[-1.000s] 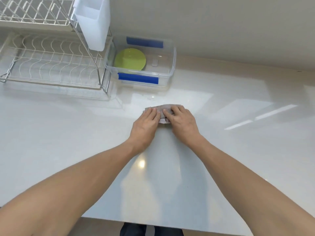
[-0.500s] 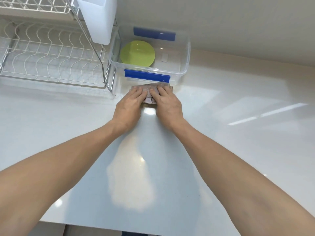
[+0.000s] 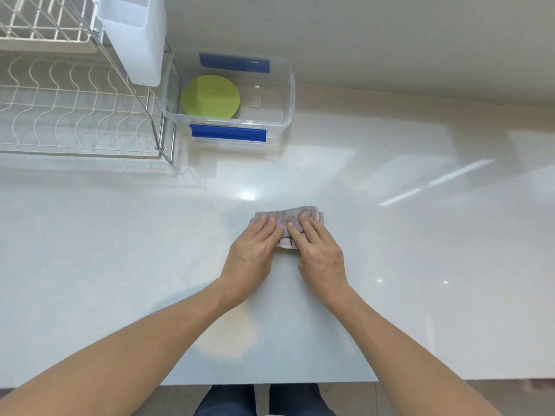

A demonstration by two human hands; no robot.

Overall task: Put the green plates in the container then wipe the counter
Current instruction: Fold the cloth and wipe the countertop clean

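Both hands — left hand (image 3: 250, 253), right hand (image 3: 319, 256) — press flat, fingers straight, on folded cloth (image 3: 288, 219); its long axis left-right across counter (image 3: 420, 265) — container (image 3: 286, 115) beyond.

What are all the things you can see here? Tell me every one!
green plates: cannot tell how many are stacked, lime green, lying flat in the left part of the container
container: one, clear plastic with two blue clips, open, at the back of the counter by the wall
cloth: one, grey, folded, flat on the counter under the fingers
counter: one, glossy white, fills most of the view
dish rack: one, white wire with metal posts, two tiers, far left, no dishes seen in it
cutlery holder: one, white plastic, hanging on the rack's right end
wall: one, pale grey, behind the counter
left hand: one, fingers straight, pressing on the cloth
right hand: one, fingers straight, pressing on the cloth
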